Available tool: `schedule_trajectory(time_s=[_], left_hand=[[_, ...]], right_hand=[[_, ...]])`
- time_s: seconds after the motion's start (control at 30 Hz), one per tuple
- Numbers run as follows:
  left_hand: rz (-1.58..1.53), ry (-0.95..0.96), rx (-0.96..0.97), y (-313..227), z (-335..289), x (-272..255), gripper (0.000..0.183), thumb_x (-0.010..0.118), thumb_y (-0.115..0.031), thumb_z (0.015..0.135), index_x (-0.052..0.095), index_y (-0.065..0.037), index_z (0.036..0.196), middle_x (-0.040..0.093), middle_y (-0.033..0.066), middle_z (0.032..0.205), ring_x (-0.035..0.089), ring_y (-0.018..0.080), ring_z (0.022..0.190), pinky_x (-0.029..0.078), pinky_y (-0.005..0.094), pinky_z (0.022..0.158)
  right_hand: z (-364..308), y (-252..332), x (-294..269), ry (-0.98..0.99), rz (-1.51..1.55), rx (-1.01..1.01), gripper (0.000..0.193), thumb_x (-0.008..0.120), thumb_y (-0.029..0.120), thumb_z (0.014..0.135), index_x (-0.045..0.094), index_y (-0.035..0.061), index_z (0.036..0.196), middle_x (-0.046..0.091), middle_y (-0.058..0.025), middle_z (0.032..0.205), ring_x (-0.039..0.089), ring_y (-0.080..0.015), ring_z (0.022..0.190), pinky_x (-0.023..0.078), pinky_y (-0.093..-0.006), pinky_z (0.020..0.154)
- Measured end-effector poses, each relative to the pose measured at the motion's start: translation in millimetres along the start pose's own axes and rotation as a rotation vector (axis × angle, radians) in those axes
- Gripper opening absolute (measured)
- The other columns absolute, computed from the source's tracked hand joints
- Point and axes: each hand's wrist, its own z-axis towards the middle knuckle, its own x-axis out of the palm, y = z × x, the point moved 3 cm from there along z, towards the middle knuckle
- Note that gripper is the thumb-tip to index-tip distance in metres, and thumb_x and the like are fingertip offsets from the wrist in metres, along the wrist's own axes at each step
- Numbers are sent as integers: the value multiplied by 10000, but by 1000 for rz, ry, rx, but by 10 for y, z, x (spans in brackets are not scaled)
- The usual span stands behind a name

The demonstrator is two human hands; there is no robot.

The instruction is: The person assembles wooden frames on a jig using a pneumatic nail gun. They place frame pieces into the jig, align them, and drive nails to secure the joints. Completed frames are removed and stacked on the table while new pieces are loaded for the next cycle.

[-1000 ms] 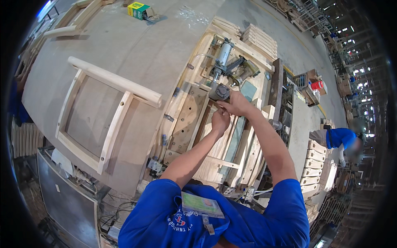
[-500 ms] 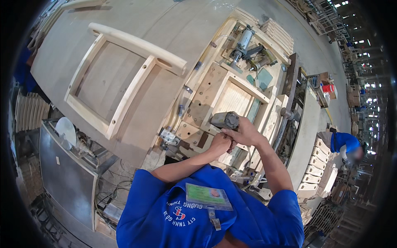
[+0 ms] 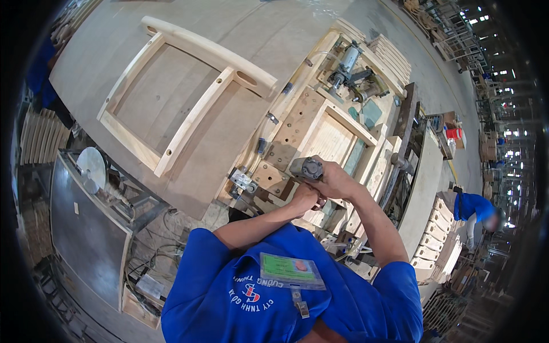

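My right hand (image 3: 337,182) grips a grey pistol-shaped power driver (image 3: 306,167) from its right side. Just below and left of the tool, my left hand (image 3: 304,199) is closed, its fingertips curled under; what they hold is hidden. Both hands are over the near end of a wooden clamping jig (image 3: 284,132). A pale wooden frame (image 3: 350,126) lies in the jig, just beyond the driver. Where the driver's tip meets the work cannot be seen.
On the table to the left lies an assembled wooden frame (image 3: 197,121). Air cylinders (image 3: 349,58) sit at the jig's far end. A round disc (image 3: 91,166) stands left, above a dark panel. At right, a person in blue (image 3: 477,207) bends near stacked wooden parts (image 3: 433,243).
The view has shifted slightly, so the table and jig sit a little lower and further right. Both hands keep their places on and beside the driver.
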Motion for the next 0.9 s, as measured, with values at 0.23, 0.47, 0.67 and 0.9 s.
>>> schedule_trajectory(time_s=[0.23,0.47,0.67,0.9], left_hand=[[604,55,135,-1,-60,-121,234,595,-201,1033,738,-21,1075,755,139,910,722,252,756,555,415,647],[1052,-282,963,-1044,-1165,-324,283,667,-317,1013,767,-75,1118,752,182,1011,714,386,943,558,483,815],[1117,-375,718,-1188,-1402,-762,286,659,-331,1031,773,-83,1115,785,142,1014,763,315,914,587,411,798],[1262,-243,726,-833,-1409,-468,317,660,-387,1025,773,-105,1115,784,112,933,756,322,866,584,432,773]], right_hand=[[-332,230,-79,-52,162,213,432,755,151,952,593,27,1332,760,-171,1051,744,-317,988,569,-402,883],[-1963,-67,-192,-741,559,443,357,718,104,983,644,-9,1313,691,-24,946,565,-77,718,471,-265,586],[-3174,-1359,-218,-1044,307,500,529,656,129,1019,476,-12,1496,679,-141,1068,659,-190,730,531,-338,606],[-4274,-2587,-153,-1107,-649,1102,597,622,86,989,450,8,1556,515,-273,1485,534,-432,1358,479,-501,1072]])
